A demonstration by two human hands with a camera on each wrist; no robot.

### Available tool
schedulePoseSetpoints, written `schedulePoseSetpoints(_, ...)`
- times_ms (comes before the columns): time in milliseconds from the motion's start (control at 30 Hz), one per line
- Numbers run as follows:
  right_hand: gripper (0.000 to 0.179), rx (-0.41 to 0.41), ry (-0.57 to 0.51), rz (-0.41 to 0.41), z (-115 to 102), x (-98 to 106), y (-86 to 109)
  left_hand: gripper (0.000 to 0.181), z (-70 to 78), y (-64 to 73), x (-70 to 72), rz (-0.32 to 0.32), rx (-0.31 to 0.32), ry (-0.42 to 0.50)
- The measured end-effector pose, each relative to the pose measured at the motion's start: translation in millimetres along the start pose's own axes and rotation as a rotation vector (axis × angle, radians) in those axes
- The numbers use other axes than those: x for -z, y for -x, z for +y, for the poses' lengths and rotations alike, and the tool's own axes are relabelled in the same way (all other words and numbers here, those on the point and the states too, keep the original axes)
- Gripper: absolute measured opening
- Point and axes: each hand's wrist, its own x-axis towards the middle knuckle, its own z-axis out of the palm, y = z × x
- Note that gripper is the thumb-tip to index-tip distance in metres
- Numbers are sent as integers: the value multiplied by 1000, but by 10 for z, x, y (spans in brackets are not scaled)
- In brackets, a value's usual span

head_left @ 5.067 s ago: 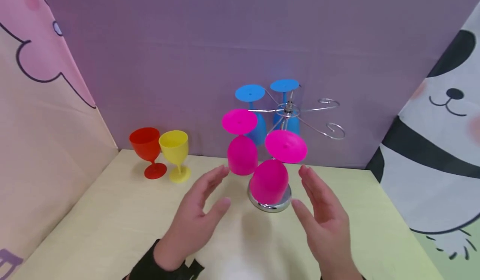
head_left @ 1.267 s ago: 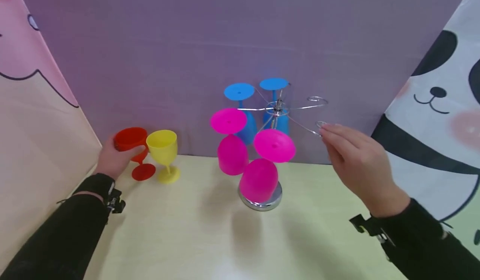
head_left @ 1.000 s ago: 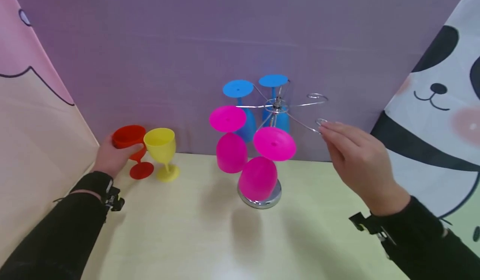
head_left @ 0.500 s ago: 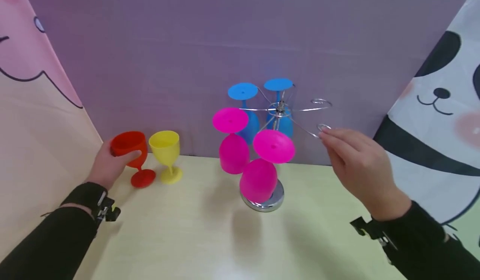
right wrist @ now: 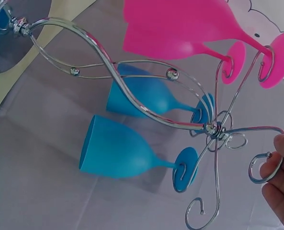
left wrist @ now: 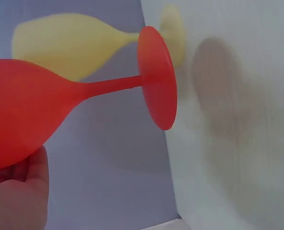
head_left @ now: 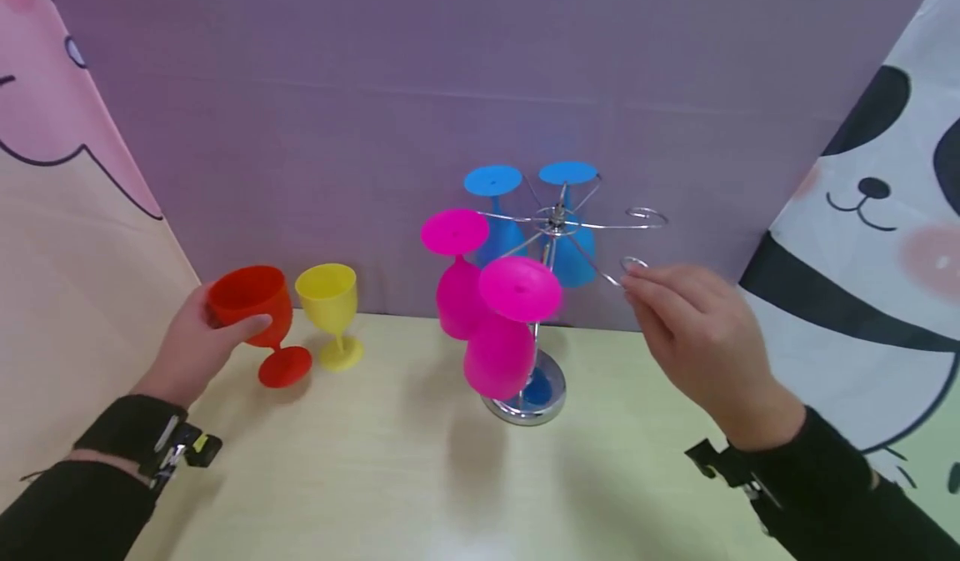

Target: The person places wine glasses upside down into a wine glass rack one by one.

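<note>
My left hand [head_left: 197,346] grips the bowl of a red goblet [head_left: 255,303], thumb across its near side. In the left wrist view the goblet's foot [left wrist: 156,79] is off the table, its shadow apart from it. A yellow goblet [head_left: 328,298] stands upright just right of it. My right hand [head_left: 697,344] pinches the curled end of a wire arm on a chrome goblet rack [head_left: 557,221]; the curl [right wrist: 266,167] shows between thumb and fingers. Two pink goblets [head_left: 498,357] and two blue goblets [right wrist: 120,148] hang upside down from the rack's other arms.
The rack's round chrome base [head_left: 528,411] stands on the pale table [head_left: 360,478]. Another bare arm [head_left: 647,217] juts right, behind the pinched one. A purple backdrop [head_left: 337,127] rises behind the table, with a panda-print sheet [head_left: 870,277] at the right.
My hands were apart before the rack; now the left has lifted the red goblet and drawn it nearer, while the right has turned the rack slightly, front goblets leftward, rear ones rightward.
</note>
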Motion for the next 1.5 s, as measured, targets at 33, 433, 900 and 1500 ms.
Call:
schedulePoseSetpoints(33,40,1,-2,2,-12,-6,-3,96,21,31,-2,-3,-7,-1)
schedulePoseSetpoints(433,44,-25,-1,30,-94,-48,-17,85,361,315,-293,-154,-142,92)
schedulePoseSetpoints(900,38,-52,-38,70,-193,-168,-103,75,833,684,-684,-270,-259,209)
schedulePoseSetpoints(1500,26,-190,-119,125,-318,-301,-163,83,1185,1054,-1085,-318,-197,271)
